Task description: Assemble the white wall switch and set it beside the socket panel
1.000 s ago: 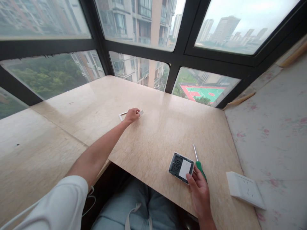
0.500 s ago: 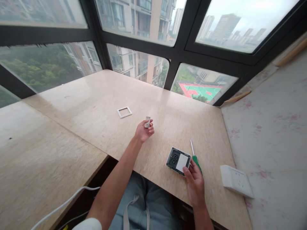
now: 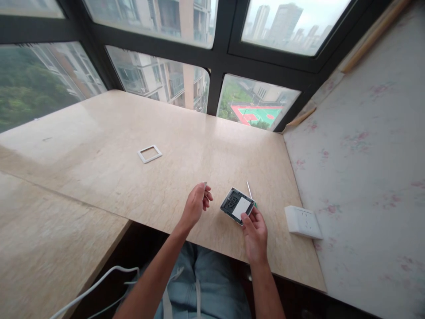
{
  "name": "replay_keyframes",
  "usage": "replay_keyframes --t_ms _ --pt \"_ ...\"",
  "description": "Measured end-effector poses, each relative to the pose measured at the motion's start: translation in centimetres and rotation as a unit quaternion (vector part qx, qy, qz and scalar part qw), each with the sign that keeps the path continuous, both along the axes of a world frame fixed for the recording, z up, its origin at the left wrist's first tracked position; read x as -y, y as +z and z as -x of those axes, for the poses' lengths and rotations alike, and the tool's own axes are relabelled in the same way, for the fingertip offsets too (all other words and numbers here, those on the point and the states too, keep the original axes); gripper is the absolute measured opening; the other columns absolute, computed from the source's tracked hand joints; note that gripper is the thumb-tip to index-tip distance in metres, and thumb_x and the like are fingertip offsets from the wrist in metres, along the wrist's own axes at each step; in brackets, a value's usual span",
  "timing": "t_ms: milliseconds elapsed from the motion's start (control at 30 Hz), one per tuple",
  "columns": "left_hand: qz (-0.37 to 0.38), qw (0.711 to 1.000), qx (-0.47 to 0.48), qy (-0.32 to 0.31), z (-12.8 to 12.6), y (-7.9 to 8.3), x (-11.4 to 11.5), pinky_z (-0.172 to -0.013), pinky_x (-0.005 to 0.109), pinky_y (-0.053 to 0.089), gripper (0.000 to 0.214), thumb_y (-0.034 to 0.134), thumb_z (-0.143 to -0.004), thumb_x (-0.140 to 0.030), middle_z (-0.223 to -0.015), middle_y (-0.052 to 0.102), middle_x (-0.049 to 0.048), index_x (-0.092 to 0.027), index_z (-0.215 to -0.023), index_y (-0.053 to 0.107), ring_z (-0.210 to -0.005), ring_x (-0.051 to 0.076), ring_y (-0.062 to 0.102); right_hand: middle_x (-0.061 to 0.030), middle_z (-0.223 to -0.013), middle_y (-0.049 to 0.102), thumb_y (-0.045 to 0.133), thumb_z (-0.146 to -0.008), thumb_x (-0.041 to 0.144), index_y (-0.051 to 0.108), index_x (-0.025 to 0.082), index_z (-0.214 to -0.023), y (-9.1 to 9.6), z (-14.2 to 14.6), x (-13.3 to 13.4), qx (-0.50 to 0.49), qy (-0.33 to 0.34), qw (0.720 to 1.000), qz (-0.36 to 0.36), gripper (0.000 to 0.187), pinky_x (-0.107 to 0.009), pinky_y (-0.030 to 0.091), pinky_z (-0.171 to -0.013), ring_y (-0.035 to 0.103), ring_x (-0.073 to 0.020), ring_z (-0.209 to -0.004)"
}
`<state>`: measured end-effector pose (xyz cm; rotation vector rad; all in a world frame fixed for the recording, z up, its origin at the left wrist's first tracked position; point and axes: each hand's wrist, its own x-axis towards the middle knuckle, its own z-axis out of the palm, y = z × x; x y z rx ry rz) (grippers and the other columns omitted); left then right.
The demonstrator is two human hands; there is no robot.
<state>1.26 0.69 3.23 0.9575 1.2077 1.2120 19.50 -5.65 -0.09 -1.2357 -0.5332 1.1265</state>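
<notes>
Flat grey daylight comes in through the windows (image 3: 152, 73), bright on the bench (image 3: 186, 146) and dim below it.

From where I stand, the sky (image 3: 314, 13) is nearly white and the far towers (image 3: 285, 24) fade into haze, while the window frames (image 3: 222, 53) look almost black against the glare. A pale sheen lies over the far part of the bench; shadows on it are faint and soft-edged. The papered wall (image 3: 365, 199) is greyer. Detail is fairly clear around the hands (image 3: 194, 206), but lines lean and stretch towards the edges, where the printed flowers (image 3: 405, 263) blur.
</notes>
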Motion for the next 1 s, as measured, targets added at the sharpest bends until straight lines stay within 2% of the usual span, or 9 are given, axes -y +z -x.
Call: replay_keyframes --t_ms 100,200,400,567,667,733,867,933,1000 --pt "-0.072 0.991 -0.109 0.032 -0.7 0.1 0.8 -0.066 0.031 0.048 0.055 0.043 -0.095 -0.066 -0.087 0.064 0.0065 -0.017 -0.097 0.066 -0.074 0.017 0.058 -0.0088 -0.117 0.074 0.085 -0.070 0.039 0.066 0.019 -0.119 0.6 0.4 -0.1 -0.030 -0.017 0.999 -0.016 0.056 -0.035 0.057 -0.085 0.070 -0.0228 -0.102" --pt "-0.122 0.974 -0.187 0.046 -0.9 0.1 1.2 -0.078 0.035 0.048 0.046 0.047 -0.097 -0.059 -0.092 0.064 0.0070 -0.019 -0.095 0.070 -0.087 0.021 0.060 -0.0074 -0.113 0.073 0.084 -0.072 0.037 0.069 0.020 -0.112 1.0 0.9 -0.3 -0.063 -0.013 0.998 -0.028 0.046 -0.035 0.058 -0.079 0.070 -0.0210 -0.093" --pt "-0.145 0.974 -0.167 0.040 -1.5 0.1 1.9 -0.086 0.036 0.049 0.032 0.052 -0.099 -0.044 -0.101 0.069 0.0085 -0.020 -0.103 0.072 -0.095 0.021 0.063 -0.0069 -0.110 0.074 0.085 -0.070 0.036 0.068 0.019 -0.112 0.8 2.2 -0.8 -0.055 -0.046 0.997 -0.032 0.049 -0.036 0.057 -0.083 0.070 -0.0208 -0.093" --pt "-0.136 0.967 -0.192 0.097 -2.5 -0.6 2.1 -0.081 0.033 0.051 0.021 0.054 -0.099 -0.031 -0.095 0.070 0.0071 -0.019 -0.099 0.071 -0.088 0.020 0.065 -0.0093 -0.117 0.074 0.085 -0.072 0.034 0.067 0.018 -0.118 0.4 3.5 -0.8 0.024 -0.066 0.995 -0.066 0.052 -0.040 0.054 -0.094 0.069 -0.0235 -0.105" --pt "-0.175 0.943 -0.253 0.126 -3.1 -1.6 2.1 -0.077 0.033 0.052 0.020 0.051 -0.101 -0.027 -0.095 0.069 0.0079 -0.018 -0.099 0.068 -0.087 0.019 0.064 -0.0106 -0.115 0.075 0.083 -0.073 0.034 0.066 0.017 -0.118 0.3 4.1 -0.7 0.057 -0.063 0.994 -0.072 0.051 -0.041 0.055 -0.093 0.070 -0.0244 -0.103" --pt "-0.216 0.914 -0.314 0.139 -3.5 -2.5 2.2 -0.080 0.035 0.052 0.020 0.048 -0.101 -0.025 -0.101 0.067 0.0110 -0.016 -0.103 0.066 -0.093 0.021 0.064 -0.0116 -0.117 0.074 0.083 -0.074 0.035 0.065 0.016 -0.120 0.2 4.4 -0.6 0.065 -0.073 0.993 -0.069 0.053 -0.042 0.055 -0.093 0.070 -0.0254 -0.104" --pt "-0.288 0.847 -0.437 0.093 -4.0 -3.6 2.3 -0.089 0.043 0.051 0.021 0.048 -0.100 -0.023 -0.108 0.066 0.0148 -0.015 -0.112 0.063 -0.102 0.027 0.062 -0.0134 -0.123 0.072 0.082 -0.075 0.036 0.063 0.015 -0.123 -0.1 4.8 -0.6 0.065 -0.092 0.991 -0.065 0.056 -0.045 0.054 -0.097 0.070 -0.0273 -0.110" --pt "-0.294 0.842 -0.446 0.074 -3.9 -3.7 2.3 -0.088 0.043 0.051 0.021 0.046 -0.100 -0.020 -0.106 0.066 0.0136 -0.015 -0.113 0.062 -0.099 0.026 0.062 -0.0138 -0.125 0.071 0.081 -0.076 0.037 0.062 0.015 -0.125 -0.2 4.9 -0.7 0.071 -0.099 0.991 -0.063 0.057 -0.046 0.054 -0.099 0.069 -0.0276 -0.111" --pt "-0.281 0.860 -0.418 0.074 -3.4 -3.5 2.3 -0.088 0.041 0.051 0.022 0.043 -0.099 -0.015 -0.104 0.066 0.0123 -0.015 -0.111 0.061 -0.097 0.024 0.061 -0.0137 -0.125 0.071 0.080 -0.077 0.038 0.062 0.015 -0.126 -0.3 4.8 -0.7 0.077 -0.106 0.990 -0.061 0.057 -0.045 0.054 -0.099 0.069 -0.0273 -0.112"
